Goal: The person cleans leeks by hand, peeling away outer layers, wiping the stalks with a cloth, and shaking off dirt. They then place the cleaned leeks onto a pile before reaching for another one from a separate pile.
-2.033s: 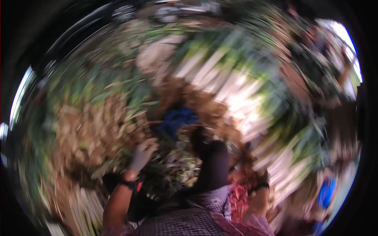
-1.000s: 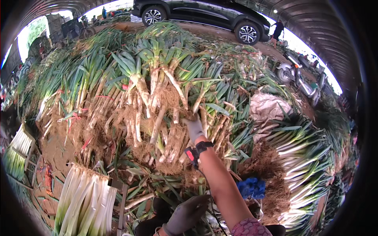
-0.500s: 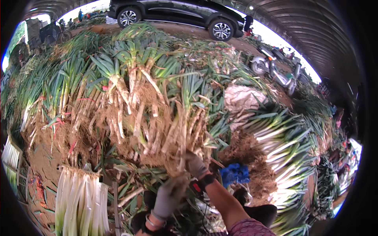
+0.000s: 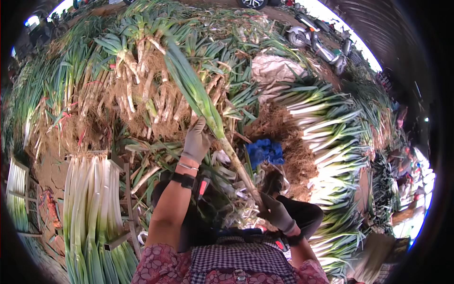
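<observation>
A single long leek [image 4: 232,154] slants across the middle, its green leaves up and to the left and its pale, soil-stained stalk down to the right. My gloved right hand [image 4: 276,215] is closed round the lower end of the stalk, hiding the root. My gloved left hand [image 4: 196,142] is closed at the leek's edge, where the leaves meet the stalk. Peeled scraps and loose leaves lie below the leek, between my knees.
Unpeeled leeks with brown roots [image 4: 163,102] are heaped ahead. Clean white leeks [image 4: 92,189] fill a metal rack at left. Another row of leeks [image 4: 326,156] lies at right. Nearby are a blue plastic bag [image 4: 265,152], a pale sack [image 4: 274,71] and a scooter [image 4: 319,45].
The leek has come out of the heap toward me and now slants between my hands. My right hand has moved nearer my body, my left hand forward. The view has tilted down.
</observation>
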A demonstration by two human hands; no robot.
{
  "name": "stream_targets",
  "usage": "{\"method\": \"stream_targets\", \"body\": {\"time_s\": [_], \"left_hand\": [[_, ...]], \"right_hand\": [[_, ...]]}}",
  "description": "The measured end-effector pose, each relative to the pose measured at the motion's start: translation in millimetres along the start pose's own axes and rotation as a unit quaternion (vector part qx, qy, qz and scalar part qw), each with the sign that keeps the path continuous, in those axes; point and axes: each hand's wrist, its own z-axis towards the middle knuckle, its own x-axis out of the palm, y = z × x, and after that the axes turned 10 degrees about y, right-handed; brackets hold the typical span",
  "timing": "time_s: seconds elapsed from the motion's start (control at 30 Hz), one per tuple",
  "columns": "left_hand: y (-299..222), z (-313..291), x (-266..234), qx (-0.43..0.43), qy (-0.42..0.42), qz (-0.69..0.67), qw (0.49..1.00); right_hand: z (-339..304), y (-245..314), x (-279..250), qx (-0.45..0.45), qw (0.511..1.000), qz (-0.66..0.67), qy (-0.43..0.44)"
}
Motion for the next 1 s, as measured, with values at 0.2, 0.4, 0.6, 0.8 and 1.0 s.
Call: {"method": "stream_targets", "body": {"time_s": [0.2,0.4,0.6,0.8,1.0], "left_hand": [[23.4,-23.1,5.3,0.026,-0.010,0.027,0.999],[0.8,-30.6,-1.9,0.048,0.014,0.045,0.998],[-19.6,-31.8,2.0,0.054,-0.052,0.132,0.988],[-19.8,-25.4,-50.3,0.172,-0.115,0.382,0.901],[-67.9,-26.5,-24.3,0.139,-0.138,0.173,0.965]], "right_hand": [[116.3,6.2,-2.4,-0.069,0.986,0.017,-0.153],[234.3,42.3,14.0,-0.055,0.980,0.135,-0.135],[252.9,64.1,37.5,-0.041,0.975,0.167,-0.139],[251.5,59.7,76.9,-0.092,0.947,0.251,-0.178],[127.7,-55.8,70.8,0.104,0.983,0.063,0.141]]}}
